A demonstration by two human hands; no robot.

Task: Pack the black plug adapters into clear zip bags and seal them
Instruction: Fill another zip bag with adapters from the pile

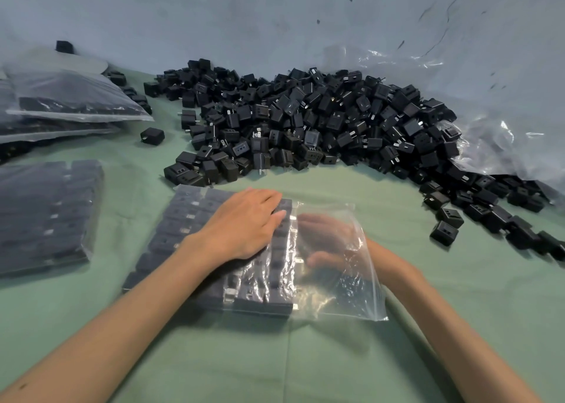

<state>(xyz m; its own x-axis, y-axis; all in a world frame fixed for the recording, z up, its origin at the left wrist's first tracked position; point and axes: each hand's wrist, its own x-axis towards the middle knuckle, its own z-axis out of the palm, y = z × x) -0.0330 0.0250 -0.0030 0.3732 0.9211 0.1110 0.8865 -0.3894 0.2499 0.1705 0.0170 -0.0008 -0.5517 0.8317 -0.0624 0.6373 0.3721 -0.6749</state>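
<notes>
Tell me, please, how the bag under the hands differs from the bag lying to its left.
The bag under the hands has an empty clear end; the left bag looks full. The left hand presses the first, the right hand shows through it; the left bag lies untouched. Both hold rows of black adapters.

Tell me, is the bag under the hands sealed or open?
Open. The right hand is inside the bag, seen through the plastic; the left hand presses flat on the adapters in it.
</notes>
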